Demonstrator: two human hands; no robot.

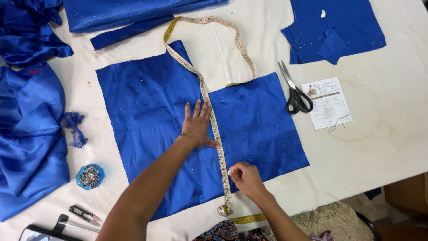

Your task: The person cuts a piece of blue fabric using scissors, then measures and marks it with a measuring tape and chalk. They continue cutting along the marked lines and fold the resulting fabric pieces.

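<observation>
Fabric, a flat royal-blue panel [151, 111], is lying spread across the middle of the white bench [383, 134], and I am watching both hands working on it. My left hand [197, 125] is pressing flat on the panel, its fingers [197, 108] spread wide and pointing far, its thumb touching the yellow measuring tape [216, 134]. That tape is running from a loop at the far side down over the cloth to the near edge. My right hand [246, 178] is resting just right of the tape near the near edge, its fingers pinched narrow on something small and white that I cannot make out. Black scissors [294, 91] are lying to the right beside a printed paper slip [329, 102]. A blue pin dish [90, 176] is sitting at the near left.
</observation>
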